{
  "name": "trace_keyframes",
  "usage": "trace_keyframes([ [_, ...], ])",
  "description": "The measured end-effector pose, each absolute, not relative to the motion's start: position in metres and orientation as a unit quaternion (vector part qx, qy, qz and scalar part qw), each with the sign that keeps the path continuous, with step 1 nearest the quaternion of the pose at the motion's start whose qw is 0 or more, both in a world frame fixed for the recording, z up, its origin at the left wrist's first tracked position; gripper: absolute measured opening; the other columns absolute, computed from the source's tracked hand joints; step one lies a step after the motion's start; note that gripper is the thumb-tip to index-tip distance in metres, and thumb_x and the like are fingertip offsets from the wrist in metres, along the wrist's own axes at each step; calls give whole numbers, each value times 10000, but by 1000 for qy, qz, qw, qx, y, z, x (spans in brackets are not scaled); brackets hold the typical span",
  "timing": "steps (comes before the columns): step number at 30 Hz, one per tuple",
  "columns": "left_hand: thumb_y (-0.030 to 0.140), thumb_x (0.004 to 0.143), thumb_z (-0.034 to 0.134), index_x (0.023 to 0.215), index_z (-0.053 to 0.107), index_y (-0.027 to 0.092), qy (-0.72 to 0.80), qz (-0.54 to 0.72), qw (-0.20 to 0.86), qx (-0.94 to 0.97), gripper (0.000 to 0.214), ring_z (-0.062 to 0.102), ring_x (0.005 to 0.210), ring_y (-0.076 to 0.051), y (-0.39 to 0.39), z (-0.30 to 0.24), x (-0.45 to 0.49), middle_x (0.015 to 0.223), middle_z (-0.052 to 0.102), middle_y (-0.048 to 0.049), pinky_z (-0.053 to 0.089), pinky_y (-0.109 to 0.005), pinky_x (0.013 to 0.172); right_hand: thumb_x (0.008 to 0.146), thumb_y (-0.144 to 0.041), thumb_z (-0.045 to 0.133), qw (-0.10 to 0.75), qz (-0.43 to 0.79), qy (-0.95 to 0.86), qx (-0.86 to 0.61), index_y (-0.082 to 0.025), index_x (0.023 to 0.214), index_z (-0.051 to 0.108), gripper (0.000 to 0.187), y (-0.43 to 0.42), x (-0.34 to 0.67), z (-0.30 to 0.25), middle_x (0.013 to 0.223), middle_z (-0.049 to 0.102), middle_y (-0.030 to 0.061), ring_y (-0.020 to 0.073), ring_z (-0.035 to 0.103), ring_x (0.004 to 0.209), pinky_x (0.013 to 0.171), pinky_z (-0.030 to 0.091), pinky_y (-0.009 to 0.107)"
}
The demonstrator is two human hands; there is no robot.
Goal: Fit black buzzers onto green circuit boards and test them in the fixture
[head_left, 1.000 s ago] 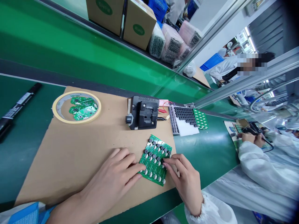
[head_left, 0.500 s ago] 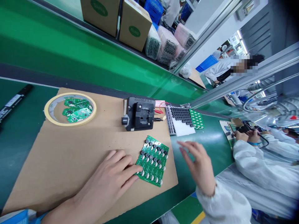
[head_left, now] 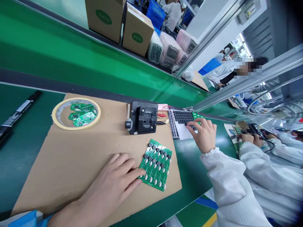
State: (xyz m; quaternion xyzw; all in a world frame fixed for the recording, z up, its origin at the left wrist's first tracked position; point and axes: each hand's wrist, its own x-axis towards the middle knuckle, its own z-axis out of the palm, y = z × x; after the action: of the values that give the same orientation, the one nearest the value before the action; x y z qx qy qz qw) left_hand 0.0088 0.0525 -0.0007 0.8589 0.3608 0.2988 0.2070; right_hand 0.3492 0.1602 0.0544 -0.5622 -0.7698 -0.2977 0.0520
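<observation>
on the cardboard sheet [head_left: 82,151], near right: panel pinned, hand at tray

the green circuit panel [head_left: 156,164] lies flat, long axis near to far, its far end leaning right and carrying black round parts. the left hand [head_left: 115,183] rests palm down, fingers straight, tips on the panel's near left edge. the right hand [head_left: 203,134] reaches far right, fingers curled narrow over the foam tray [head_left: 183,121]; whether it grips anything cannot be told. the far boxes [head_left: 136,30] read "rohs".

Left hand [head_left: 115,183] flat against green circuit panel [head_left: 156,164]; right hand [head_left: 203,134] fingertips on black parts tray [head_left: 182,117].
</observation>
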Motion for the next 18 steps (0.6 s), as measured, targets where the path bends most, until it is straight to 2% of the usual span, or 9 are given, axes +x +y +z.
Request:
trace_keyframes([
  [4,200,917,591,950,677,252,361,305,201,858,106,431,785,-199,52,0,8,789,596,18,260,-318,702,906,-358,618,72,-285,-769,-568,-236,867,728,169,162,353,57,960,636,63,239,502,859,738,279,357],
  [8,205,928,575,946,680,254,357,309,198,859,117,434,785,-199,53,2,8,789,605,20,262,-319,708,920,-397,590,173,-263,-737,-598,-238,880,712,204,146,350,65,945,631,61,245,526,857,752,322,373],
  [10,209,921,589,953,680,260,358,304,204,859,109,437,782,-197,53,3,8,794,609,24,262,-319,706,922,-399,589,215,-188,-751,-595,-244,898,696,190,125,340,69,946,626,54,240,550,860,756,352,373],
  [14,202,905,609,959,678,265,365,299,215,855,108,437,770,-198,53,3,9,780,600,27,263,-318,698,916,-336,616,179,11,-805,-565,-278,938,661,77,69,308,64,958,626,25,225,581,884,791,376,377],
  [18,204,890,633,959,678,266,363,298,218,856,103,441,769,-199,54,3,9,782,598,28,266,-319,696,933,-291,598,141,88,-804,-571,-272,939,642,49,30,290,44,948,615,18,207,568,856,764,369,363],
])
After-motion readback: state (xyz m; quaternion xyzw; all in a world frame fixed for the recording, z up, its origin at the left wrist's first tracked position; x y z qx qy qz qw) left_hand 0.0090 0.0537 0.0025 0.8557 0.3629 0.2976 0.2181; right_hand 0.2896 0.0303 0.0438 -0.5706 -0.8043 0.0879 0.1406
